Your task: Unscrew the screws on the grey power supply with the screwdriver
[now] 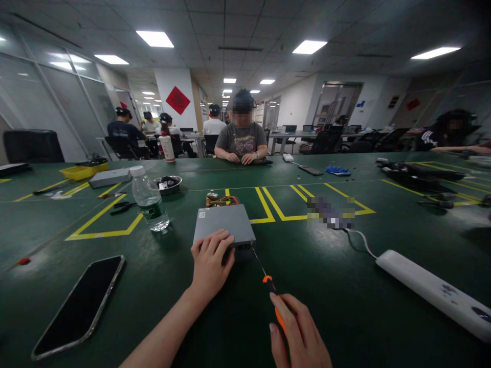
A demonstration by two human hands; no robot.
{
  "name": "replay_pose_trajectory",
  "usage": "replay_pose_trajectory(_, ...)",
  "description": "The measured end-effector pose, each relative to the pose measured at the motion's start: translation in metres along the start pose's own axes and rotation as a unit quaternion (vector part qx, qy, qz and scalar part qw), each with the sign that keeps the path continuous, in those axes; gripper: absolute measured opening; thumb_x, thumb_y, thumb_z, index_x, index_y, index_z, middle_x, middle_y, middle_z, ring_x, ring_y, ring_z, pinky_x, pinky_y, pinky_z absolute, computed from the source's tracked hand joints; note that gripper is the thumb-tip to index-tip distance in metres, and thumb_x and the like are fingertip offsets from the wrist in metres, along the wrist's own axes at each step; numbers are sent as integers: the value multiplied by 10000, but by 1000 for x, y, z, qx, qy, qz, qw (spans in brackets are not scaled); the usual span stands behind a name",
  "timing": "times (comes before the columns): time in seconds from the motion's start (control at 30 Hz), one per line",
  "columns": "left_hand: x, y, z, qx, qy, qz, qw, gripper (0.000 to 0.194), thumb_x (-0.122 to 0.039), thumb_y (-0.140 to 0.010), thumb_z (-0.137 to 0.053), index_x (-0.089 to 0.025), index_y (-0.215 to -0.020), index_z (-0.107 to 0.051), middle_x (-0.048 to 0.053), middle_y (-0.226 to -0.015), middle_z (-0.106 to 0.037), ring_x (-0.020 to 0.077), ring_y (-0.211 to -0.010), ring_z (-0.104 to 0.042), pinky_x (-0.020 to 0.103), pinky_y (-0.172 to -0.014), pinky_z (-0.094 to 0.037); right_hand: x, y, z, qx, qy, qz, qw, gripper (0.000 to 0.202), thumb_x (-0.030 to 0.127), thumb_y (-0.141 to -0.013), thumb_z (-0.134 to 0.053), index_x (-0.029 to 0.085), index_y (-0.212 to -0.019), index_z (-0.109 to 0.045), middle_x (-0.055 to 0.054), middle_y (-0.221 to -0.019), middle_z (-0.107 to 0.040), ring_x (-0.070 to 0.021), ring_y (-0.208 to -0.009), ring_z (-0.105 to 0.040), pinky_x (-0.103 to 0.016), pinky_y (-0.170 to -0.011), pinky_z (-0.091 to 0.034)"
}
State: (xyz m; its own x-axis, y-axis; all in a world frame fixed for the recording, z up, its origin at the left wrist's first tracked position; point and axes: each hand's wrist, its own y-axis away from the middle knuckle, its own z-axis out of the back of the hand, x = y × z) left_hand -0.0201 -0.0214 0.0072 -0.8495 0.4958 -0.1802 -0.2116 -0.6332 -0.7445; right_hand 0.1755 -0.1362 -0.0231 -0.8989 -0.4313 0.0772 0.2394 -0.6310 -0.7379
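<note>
Our box [222,222] sits on the table [345,306] right in front of us, screwdriver [268,284] tip at its near right corner; too small to tell if it's touching. Our left hand [212,255] lies over the near edge, fingers half curled, can't tell if the thumb's pinching. Our right hand [298,327] is closed around the handle. We'd press the box down firmly and line the shaft up straight before twisting. Bottle [153,209] and phone [80,306] crowd our left, wires [223,201] behind; bare room right, up to the power strip [429,289].
</note>
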Motion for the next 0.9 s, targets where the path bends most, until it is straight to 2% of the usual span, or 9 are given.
replay_pose_trajectory(0.13, 0, 0, 0, 8, -3, 4, 1000, 233, -230, -824, -535, -259, -1052, -575, 50, -1129, -630, 233, -1074, -547, 409, -872, -277, 6, -3, 4, 2, -8, -15, 1000, 344, 201, -929, -353, 151, -1233, -506, -146, -1081, -586, -208, -914, -640, -276, -722, -551)
replay_pose_trajectory(0.37, 0, 0, 1, 4, -10, -1, 1000, 217, -240, -831, -526, -252, -1042, -577, 40, -1122, -634, 225, -1067, -554, 405, -869, -284, -1, -2, 5, 34, -48, -52, 997, 335, 304, -955, -337, 146, -1195, -511, -115, -948, -615, -172, -791, -659, -219, -630, -554)
replay_pose_trajectory(0.43, -1, 0, 1, 8, -12, 3, 1000, 229, -240, -824, -535, -255, -1048, -578, 37, -1127, -630, 228, -1075, -549, 407, -877, -284, 3, 0, 2, 29, -30, -40, 998, 343, 328, -943, -368, 136, -1184, -517, -138, -990, -602, -198, -829, -658, -249, -648, -563)
replay_pose_trajectory(0.57, -1, 0, 1, 3, -12, 6, 1000, 226, -230, -818, -539, -261, -1037, -583, 33, -1120, -634, 224, -1065, -556, 409, -876, -287, 9, -1, 0, 6, -23, -42, 999, 348, 248, -951, -329, 123, -1240, -477, -158, -1056, -576, -202, -901, -647, -251, -704, -557)
replay_pose_trajectory(0.7, -2, -1, 0, -5, -10, -1, 1000, 218, -231, -819, -537, -263, -1029, -583, 37, -1108, -641, 224, -1047, -565, 408, -865, -287, 5, -6, 6, 24, -55, -64, 996, 358, 269, -972, -307, 144, -1271, -457, -101, -915, -613, -137, -715, -663, -169, -585, -538)
replay_pose_trajectory(0.8, -1, -1, 1, -4, -12, -6, 1000, 224, -235, -819, -536, -261, -1037, -578, 39, -1110, -641, 226, -1054, -561, 406, -857, -288, 5, -10, 9, 19, -45, -64, 997, 354, 330, -976, -302, 166, -1209, -512, -68, -810, -615, -123, -595, -641, -167, -491, -520)
replay_pose_trajectory(0.9, -1, -1, 1, -2, -13, -4, 1000, 216, -242, -827, -529, -259, -1039, -571, 39, -1119, -637, 221, -1064, -555, 406, -860, -285, 8, -12, 8, -14, -18, -47, 999, 352, 347, -965, -319, 149, -1135, -555, -119, -917, -606, -171, -738, -663, -223, -575, -556)
